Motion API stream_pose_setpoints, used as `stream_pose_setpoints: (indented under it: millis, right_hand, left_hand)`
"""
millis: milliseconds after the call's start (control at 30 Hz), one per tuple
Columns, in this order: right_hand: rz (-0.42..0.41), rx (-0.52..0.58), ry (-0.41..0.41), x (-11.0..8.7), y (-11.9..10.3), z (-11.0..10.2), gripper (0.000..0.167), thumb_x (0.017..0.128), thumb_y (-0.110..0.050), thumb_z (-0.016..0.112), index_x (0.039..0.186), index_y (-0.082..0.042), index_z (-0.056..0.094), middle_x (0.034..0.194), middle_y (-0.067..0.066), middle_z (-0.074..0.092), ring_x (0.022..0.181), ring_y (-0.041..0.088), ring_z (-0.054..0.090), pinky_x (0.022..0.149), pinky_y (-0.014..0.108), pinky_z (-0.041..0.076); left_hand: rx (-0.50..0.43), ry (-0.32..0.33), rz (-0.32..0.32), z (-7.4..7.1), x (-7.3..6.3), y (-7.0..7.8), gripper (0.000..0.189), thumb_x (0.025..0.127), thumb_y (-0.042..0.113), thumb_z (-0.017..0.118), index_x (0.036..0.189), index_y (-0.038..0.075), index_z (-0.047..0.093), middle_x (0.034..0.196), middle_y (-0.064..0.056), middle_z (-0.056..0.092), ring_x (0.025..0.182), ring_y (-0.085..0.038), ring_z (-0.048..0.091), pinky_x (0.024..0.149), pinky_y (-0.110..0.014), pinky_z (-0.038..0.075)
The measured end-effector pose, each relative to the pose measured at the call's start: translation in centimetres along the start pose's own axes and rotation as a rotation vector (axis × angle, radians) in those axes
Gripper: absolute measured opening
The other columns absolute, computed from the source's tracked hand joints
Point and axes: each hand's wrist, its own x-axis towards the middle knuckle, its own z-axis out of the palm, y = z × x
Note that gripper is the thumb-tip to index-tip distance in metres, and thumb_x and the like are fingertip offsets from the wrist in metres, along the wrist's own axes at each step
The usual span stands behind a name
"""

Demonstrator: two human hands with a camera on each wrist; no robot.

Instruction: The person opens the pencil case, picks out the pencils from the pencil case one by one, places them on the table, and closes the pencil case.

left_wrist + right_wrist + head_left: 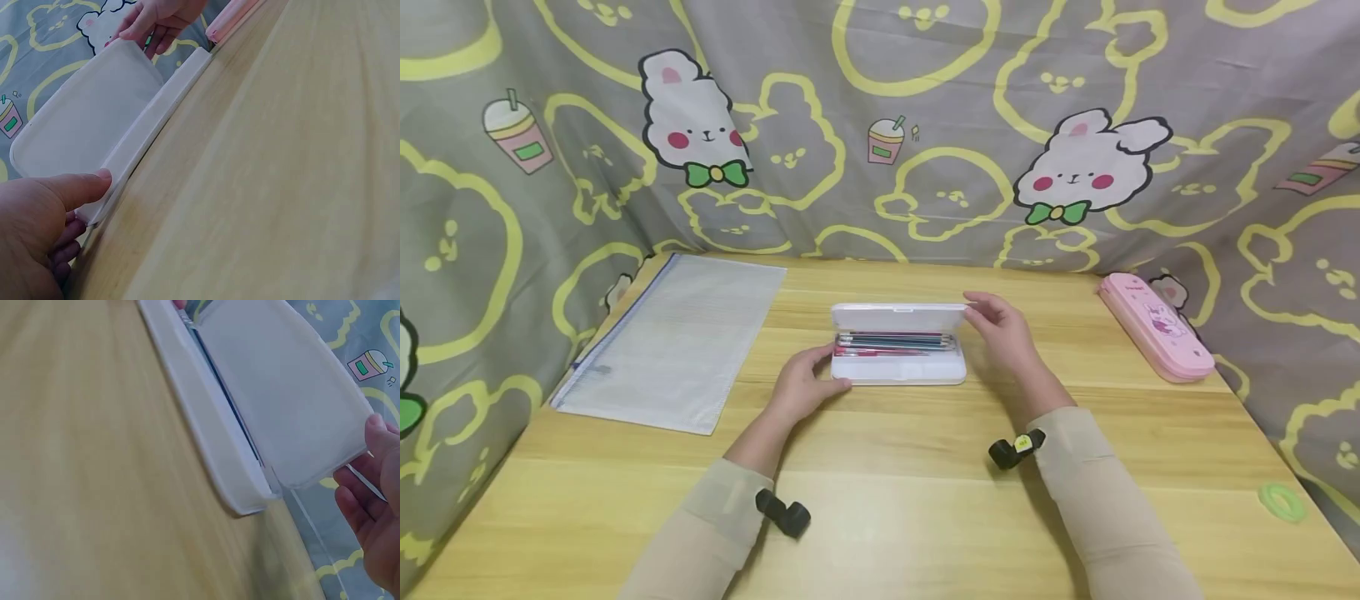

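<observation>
A white pencil case (898, 370) lies on the table with its hinged lid (895, 317) raised. Several pencils (891, 341) lie inside, along with a red pen (880, 352) nearer the front. My left hand (802, 385) grips the left end of the case's base, the thumb (87, 188) on its front edge. At the lid's right corner my right hand (1002, 331) pinches the edge between thumb and fingers, seen closely in the right wrist view with the lid (287, 394) tilted upward.
A translucent zip pouch (670, 346) lies flat at the left. On the right are a pink pencil case (1156, 327) and, nearer the front, a green ring (1282, 502). A patterned curtain (820, 200) hangs round the table's back and sides.
</observation>
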Motion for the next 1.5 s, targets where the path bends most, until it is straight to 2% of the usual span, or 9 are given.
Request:
stream_pose_setpoints:
  millis: [300,533,633,700,767,967,1200,1367,1500]
  right_hand:
    - [0.067,0.065,0.078,2.2,0.0,0.9,0.037,0.101,-0.021,0.054,0.136,-0.01,0.057,0.13,0.02,0.063,0.111,0.028,0.063,0.082,0.026,0.049]
    - [0.063,0.074,0.102,3.8,0.4,1.8,0.035,0.1,-0.014,0.054,0.135,-0.009,0.058,0.124,0.022,0.065,0.109,0.026,0.063,0.086,0.017,0.048]
    - [0.079,0.039,0.075,4.3,0.6,1.8,0.036,0.101,-0.014,0.051,0.137,-0.012,0.057,0.124,0.022,0.064,0.109,0.029,0.061,0.08,0.018,0.047]
    - [0.109,0.012,0.034,4.7,1.0,1.8,0.039,0.102,-0.015,0.05,0.14,-0.016,0.054,0.125,0.021,0.062,0.109,0.03,0.06,0.073,0.017,0.046]
    - [0.124,-0.019,-0.012,5.0,1.4,1.8,0.042,0.103,-0.015,0.048,0.145,-0.02,0.049,0.125,0.021,0.06,0.108,0.031,0.058,0.071,0.019,0.046]
    - [0.189,-0.055,-0.104,5.7,2.7,2.1,0.05,0.104,-0.018,0.044,0.152,-0.028,0.036,0.123,0.022,0.057,0.103,0.027,0.055,0.082,0.029,0.046]
    - [0.288,-0.027,-0.117,6.1,3.0,2.2,0.05,0.104,-0.019,0.045,0.153,-0.026,0.035,0.132,0.024,0.054,0.113,0.031,0.054,0.096,0.039,0.045]
    - [0.309,-0.044,-0.126,6.1,2.9,2.2,0.05,0.104,-0.021,0.044,0.153,-0.028,0.034,0.132,0.022,0.054,0.114,0.032,0.054,0.095,0.038,0.045]
    - [0.265,-0.022,-0.117,5.8,2.6,2.0,0.051,0.104,-0.021,0.045,0.153,-0.029,0.034,0.131,0.021,0.055,0.107,0.027,0.056,0.088,0.033,0.047]
  left_hand:
    - [0.0,0.003,-0.009,0.1,0.1,0.0,0.073,0.079,0.026,0.08,0.142,0.007,0.05,0.147,-0.016,0.05,0.139,-0.037,0.041,0.118,-0.05,0.029]
    - [0.025,0.019,0.003,-0.1,0.0,0.0,0.071,0.08,0.026,0.079,0.142,0.005,0.051,0.145,-0.017,0.051,0.138,-0.038,0.042,0.117,-0.051,0.03]
    - [0.026,0.021,0.002,-0.1,0.1,0.0,0.071,0.08,0.026,0.079,0.142,0.005,0.051,0.145,-0.017,0.051,0.139,-0.038,0.042,0.117,-0.05,0.03]
    - [0.025,0.019,0.003,-0.1,0.1,0.0,0.071,0.081,0.026,0.079,0.142,0.005,0.05,0.145,-0.017,0.051,0.139,-0.038,0.042,0.117,-0.05,0.03]
    - [0.023,0.016,0.004,-0.1,0.2,0.0,0.071,0.081,0.025,0.079,0.142,0.004,0.05,0.146,-0.018,0.051,0.139,-0.038,0.042,0.117,-0.051,0.03]
    - [0.026,0.014,0.0,0.0,0.2,0.0,0.071,0.081,0.026,0.078,0.142,0.004,0.05,0.146,-0.017,0.051,0.139,-0.038,0.042,0.117,-0.05,0.03]
    - [0.035,0.016,0.005,0.3,0.2,0.0,0.07,0.081,0.026,0.078,0.141,0.004,0.051,0.145,-0.017,0.052,0.139,-0.037,0.042,0.117,-0.05,0.031]
    - [0.031,0.007,0.002,0.3,0.2,-0.1,0.07,0.081,0.026,0.078,0.142,0.004,0.05,0.146,-0.017,0.051,0.139,-0.037,0.042,0.118,-0.05,0.03]
    - [0.032,0.008,-0.003,0.1,0.3,-0.2,0.07,0.081,0.026,0.078,0.142,0.005,0.05,0.146,-0.017,0.051,0.139,-0.037,0.041,0.118,-0.049,0.03]
